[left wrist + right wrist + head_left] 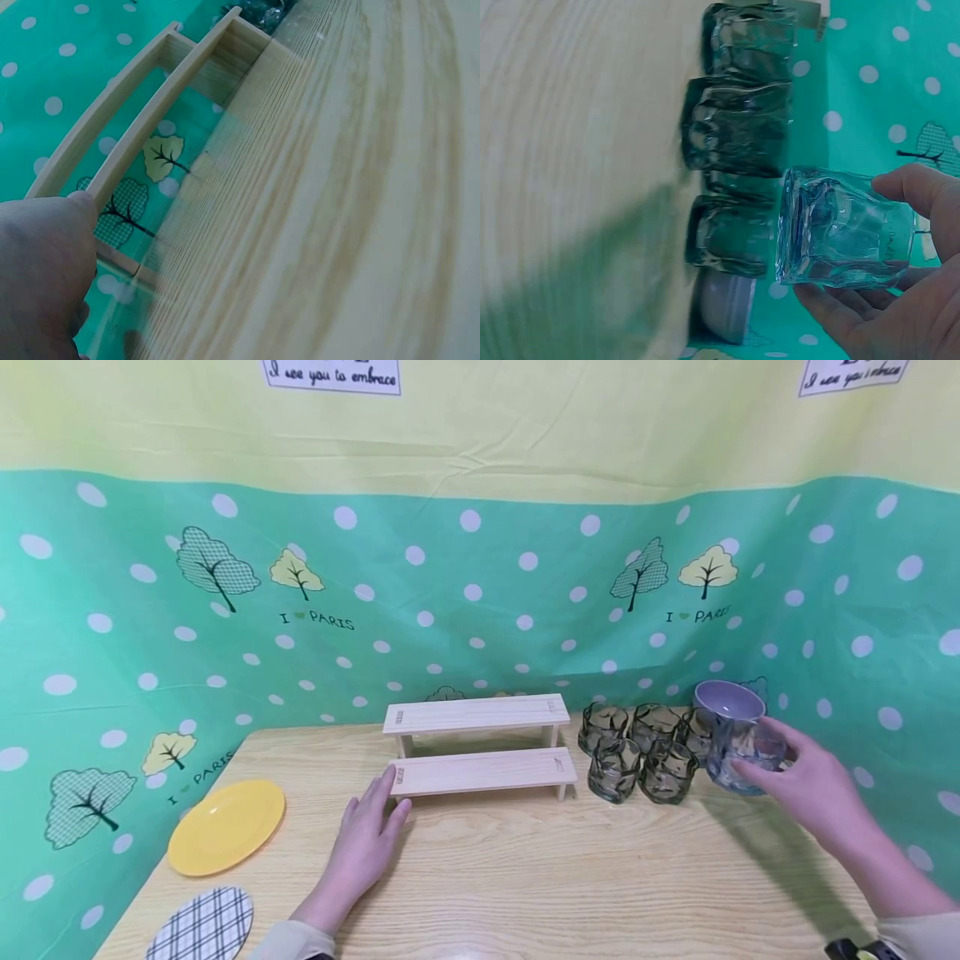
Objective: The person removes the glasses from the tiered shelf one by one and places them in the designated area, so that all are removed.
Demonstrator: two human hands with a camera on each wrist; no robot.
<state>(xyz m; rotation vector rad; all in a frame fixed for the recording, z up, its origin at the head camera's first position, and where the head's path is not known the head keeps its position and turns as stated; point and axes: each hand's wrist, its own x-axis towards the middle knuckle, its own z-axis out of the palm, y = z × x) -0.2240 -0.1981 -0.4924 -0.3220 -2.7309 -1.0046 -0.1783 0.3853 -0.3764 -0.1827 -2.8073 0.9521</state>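
Holding a clear glass (pixel 746 762) just clear of the table (pixel 525 877) at the far right, the right hand (pixel 813 785) curls around it — dark glasses (pixel 637 747) crowd its left. The left hand (pixel 367 843) lies flat, fingertips touching the wooden step shelf (pixel 480 747)'s near-left edge — bare tabletop spreads between the hands.

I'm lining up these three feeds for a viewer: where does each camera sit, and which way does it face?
Head: above the table, facing forward and down; both forearms show, left hand at the wooden shelf, right hand holding a clear glass.
Left wrist: low, looking along the shelf; only a fingertip shows.
Right wrist: sideways on the glass and the fingers.
Head and right wrist share the dark glasses.
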